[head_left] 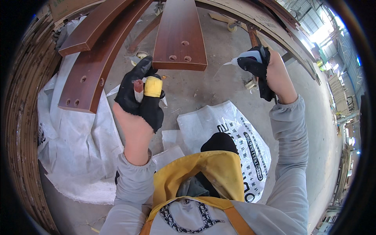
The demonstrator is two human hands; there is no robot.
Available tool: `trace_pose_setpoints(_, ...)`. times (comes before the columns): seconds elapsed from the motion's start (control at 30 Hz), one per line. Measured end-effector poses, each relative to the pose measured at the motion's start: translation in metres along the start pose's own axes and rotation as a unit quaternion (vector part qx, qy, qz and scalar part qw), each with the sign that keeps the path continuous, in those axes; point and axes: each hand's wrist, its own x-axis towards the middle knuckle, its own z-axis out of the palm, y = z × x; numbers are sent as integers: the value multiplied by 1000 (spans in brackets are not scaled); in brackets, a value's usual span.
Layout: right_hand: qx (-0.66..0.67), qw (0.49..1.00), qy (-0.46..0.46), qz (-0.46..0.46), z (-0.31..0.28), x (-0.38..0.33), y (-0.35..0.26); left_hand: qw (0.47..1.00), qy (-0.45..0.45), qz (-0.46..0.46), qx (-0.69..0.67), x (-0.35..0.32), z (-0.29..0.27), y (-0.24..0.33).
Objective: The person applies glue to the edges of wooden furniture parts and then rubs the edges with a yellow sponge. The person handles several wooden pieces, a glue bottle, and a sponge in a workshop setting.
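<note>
Yellow apron sits nearest; half-curled left hand meets the board's near-left corner, perhaps steadying it — hold unclear; right hand wraps a nozzled bottle, tip boardward.

Daylight fills the scene evenly, brightest at the upper right, where the roof openings burn out to white. The concrete floor reads pale grey, with soft, faint shading. A mild sheen lies on the reddish-brown board, and the plastic sheet glints along its folds. The middle looks fairly sharp; the far right background is small and smeary. Fisheye distortion curves the stacked panels at left, and black vignetting with bluish fringes rings the rim.
</note>
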Motion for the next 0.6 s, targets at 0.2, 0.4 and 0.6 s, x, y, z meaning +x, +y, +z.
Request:
trace_pose_setpoints(0.2,32,998,47,-19,6,-2,7,989,-38,99,100,2,-5,-9)
trace_pose_setpoints(0.4,276,954,89,73,31,-22,4,947,-105,230,200,9,-10,-9)
trace_pose_setpoints(0.6,529,832,60,158,45,-27,1,975,-32,162,149,11,9,-1)
